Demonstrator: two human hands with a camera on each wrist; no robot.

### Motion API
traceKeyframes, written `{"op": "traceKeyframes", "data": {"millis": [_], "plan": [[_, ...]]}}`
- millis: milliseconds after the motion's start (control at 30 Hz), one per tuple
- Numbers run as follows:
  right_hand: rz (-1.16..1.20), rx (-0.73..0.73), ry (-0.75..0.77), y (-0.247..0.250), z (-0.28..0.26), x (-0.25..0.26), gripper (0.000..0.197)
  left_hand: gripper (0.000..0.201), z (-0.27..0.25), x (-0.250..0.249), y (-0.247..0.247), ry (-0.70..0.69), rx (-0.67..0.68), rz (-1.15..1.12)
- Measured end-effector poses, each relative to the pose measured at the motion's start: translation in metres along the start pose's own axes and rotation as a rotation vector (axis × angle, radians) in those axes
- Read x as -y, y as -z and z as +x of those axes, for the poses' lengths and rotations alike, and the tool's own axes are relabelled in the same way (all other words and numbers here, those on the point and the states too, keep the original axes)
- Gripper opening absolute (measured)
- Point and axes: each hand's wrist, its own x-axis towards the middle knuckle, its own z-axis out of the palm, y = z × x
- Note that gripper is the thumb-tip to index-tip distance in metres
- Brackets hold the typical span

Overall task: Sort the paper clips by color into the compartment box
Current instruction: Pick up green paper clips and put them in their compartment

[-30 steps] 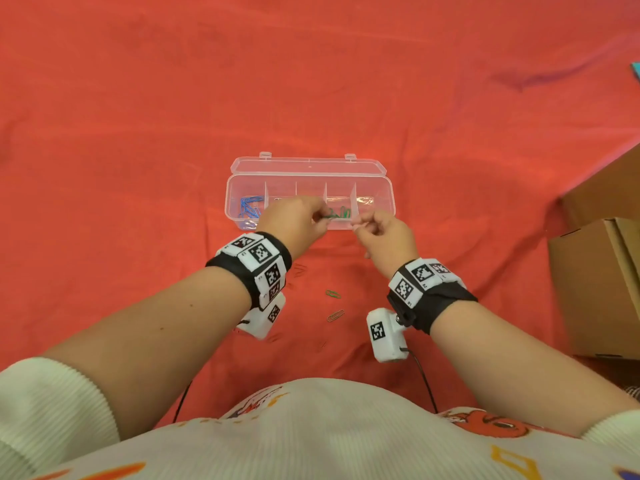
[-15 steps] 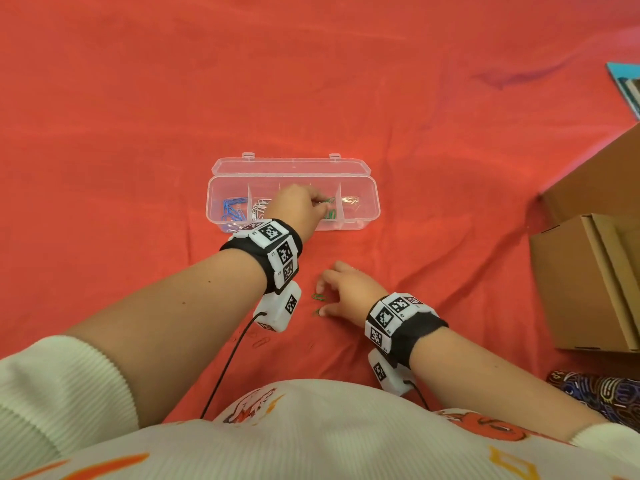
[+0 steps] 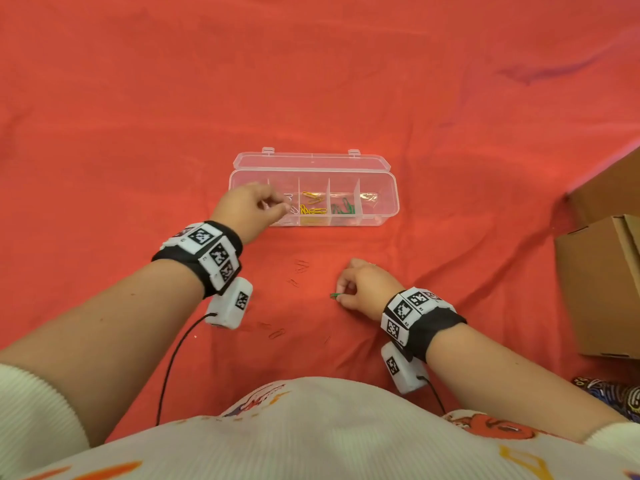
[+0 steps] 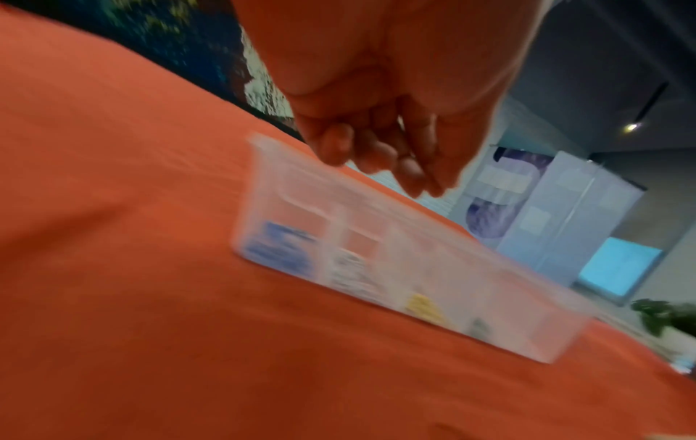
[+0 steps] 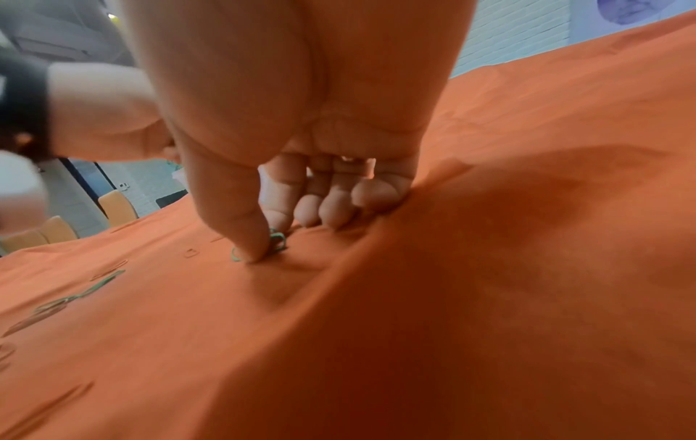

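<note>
Green paper clip [image 3: 335, 295] on the cloth, pinched by right hand [image 3: 367, 285]; left hand [image 3: 250, 206] loosely curled, empty.

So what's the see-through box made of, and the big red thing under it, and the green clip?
The box looks like clear hard plastic: glossy, and the red shows through its walls. The red cover looks like soft matte cloth, since it wrinkles and bunches by the right hand. The green clip it pinches is probably coated wire, though too small to be sure.
</note>
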Motion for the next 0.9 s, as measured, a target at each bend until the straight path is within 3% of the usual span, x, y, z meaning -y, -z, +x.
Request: {"op": "traceKeyframes", "data": {"millis": [67,233,367,467,600,733,900], "plan": [[0.005,-0.003,0.004,0.000,0.000,-0.001,0.008,0.002,-0.012,0.016,0.013,0.017,0.083,0.012],[0.011,-0.023,-0.016,0.000,0.002,-0.001,0.008,0.012,-0.044,0.044,0.022,0.077,0.243,0.029],[0.039,-0.025,-0.042,0.000,0.004,0.000,0.004,0.033,-0.062,0.060,0.011,-0.031,0.419,0.195],[0.079,-0.002,-0.055,0.005,0.005,0.001,0.006,0.052,-0.067,0.070,0.003,-0.044,0.486,0.249],[0.200,-0.040,-0.108,0.020,0.006,0.005,0.010,0.052,-0.070,0.076,-0.001,-0.027,0.495,0.268],[0.297,-0.207,-0.112,0.043,0.008,0.013,0.013,0.035,-0.071,0.076,-0.003,-0.023,0.455,0.275],[0.391,-0.591,-0.138,0.078,0.022,0.021,0.005,0.016,-0.073,0.076,-0.009,0.001,0.397,0.280]]}}
